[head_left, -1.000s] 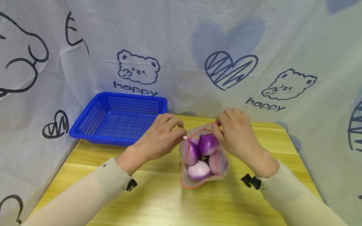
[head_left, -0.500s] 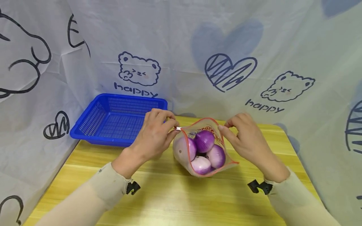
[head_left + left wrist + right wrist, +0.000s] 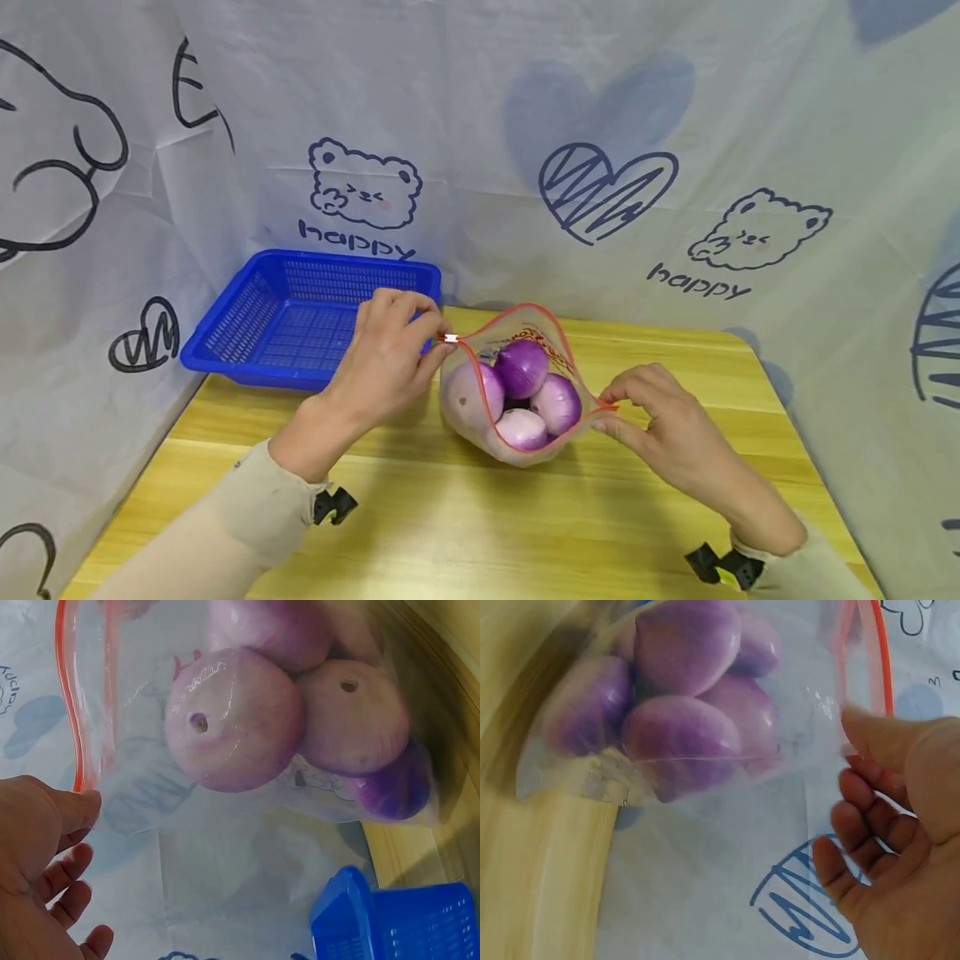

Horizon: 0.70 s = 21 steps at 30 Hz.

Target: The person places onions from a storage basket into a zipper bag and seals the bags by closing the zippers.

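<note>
A clear zip bag [image 3: 472,417] with a red-edged mouth stands on the table, its top spread wide. Several purple onions [image 3: 522,369] fill it; through the plastic in the left wrist view an onion [image 3: 236,720] shows its root end. My left hand [image 3: 386,354] pinches the bag's left top corner beside a small white slider [image 3: 450,338]. At the opposite corner, my right hand [image 3: 667,433] pinches the red edge between thumb and index finger. The right wrist view has this hand [image 3: 900,817] with its other fingers loosely bent, near more onions [image 3: 682,742].
A blue plastic basket [image 3: 198,354] with slotted walls stands at the table's back left, behind my left hand. The wooden table [image 3: 480,533] reaches a white cloth backdrop [image 3: 480,208] printed with hearts and bears.
My right hand has left the bag's back rim, moved right and down, and taken hold of the right corner. My left hand has shifted left with its corner, and the mouth has turned and widened.
</note>
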### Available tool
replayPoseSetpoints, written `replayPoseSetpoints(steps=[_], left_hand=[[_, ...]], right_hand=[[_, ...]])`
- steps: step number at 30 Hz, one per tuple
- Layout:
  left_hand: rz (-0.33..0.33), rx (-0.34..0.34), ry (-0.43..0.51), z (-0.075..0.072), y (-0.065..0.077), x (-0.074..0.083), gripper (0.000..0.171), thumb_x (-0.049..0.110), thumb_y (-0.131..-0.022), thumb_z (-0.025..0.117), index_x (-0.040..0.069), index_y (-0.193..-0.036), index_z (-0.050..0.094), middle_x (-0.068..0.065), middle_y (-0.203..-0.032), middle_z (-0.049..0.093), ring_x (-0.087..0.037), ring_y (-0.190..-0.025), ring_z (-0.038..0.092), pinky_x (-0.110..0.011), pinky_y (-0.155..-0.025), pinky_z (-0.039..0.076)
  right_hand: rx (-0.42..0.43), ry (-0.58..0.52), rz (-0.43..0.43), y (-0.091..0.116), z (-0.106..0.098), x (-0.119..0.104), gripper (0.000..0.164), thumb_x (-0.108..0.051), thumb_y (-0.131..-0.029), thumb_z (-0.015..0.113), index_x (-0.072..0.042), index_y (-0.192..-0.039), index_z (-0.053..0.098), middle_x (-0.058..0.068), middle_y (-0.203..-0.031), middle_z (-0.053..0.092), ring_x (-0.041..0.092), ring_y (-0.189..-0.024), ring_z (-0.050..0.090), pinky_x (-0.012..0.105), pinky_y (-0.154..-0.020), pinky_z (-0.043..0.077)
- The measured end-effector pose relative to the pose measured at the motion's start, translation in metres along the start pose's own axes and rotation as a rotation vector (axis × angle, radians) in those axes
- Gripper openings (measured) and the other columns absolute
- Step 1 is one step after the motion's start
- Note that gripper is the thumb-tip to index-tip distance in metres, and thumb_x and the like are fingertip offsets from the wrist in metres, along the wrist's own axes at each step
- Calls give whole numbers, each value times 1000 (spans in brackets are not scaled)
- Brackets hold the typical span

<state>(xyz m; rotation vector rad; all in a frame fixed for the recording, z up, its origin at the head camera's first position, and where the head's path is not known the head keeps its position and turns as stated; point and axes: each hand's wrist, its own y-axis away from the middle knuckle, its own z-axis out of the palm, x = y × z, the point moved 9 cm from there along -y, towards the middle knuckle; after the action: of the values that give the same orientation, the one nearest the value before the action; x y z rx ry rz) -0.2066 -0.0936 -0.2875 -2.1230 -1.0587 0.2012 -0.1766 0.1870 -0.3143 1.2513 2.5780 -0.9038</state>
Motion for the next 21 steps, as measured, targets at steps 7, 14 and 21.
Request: replayPoseSetpoints(steps=[7,14,21], left_hand=[[-52,-11,-4,-28,7,-10,13,16,-91,82,8,-97,75,-8,-108,67,-34,-103,51,-49,-86,39],[-97,-127,-78,-25,23,-28,12,17,-93,80,8,-98,75,-9,-108,69,-34,-101,53,-49,-84,43],[-126,-213,-113,-12,41,-45,16,19,-94,80,6,-103,76,-10,-109,69,-33,-102,53,-50,-86,45]], right_hand=[[154,-38,-6,-13,-18,5,26,3,-84,83,-16,-92,67,-7,-99,66,11,-93,54,19,-76,41],[128,18,59,-21,-4,25,14,-6,-92,78,-14,-93,67,-4,-98,65,15,-91,50,27,-72,40],[13,35,125,-18,21,40,7,-13,-97,75,-15,-97,68,-1,-103,67,19,-92,53,34,-71,45]])
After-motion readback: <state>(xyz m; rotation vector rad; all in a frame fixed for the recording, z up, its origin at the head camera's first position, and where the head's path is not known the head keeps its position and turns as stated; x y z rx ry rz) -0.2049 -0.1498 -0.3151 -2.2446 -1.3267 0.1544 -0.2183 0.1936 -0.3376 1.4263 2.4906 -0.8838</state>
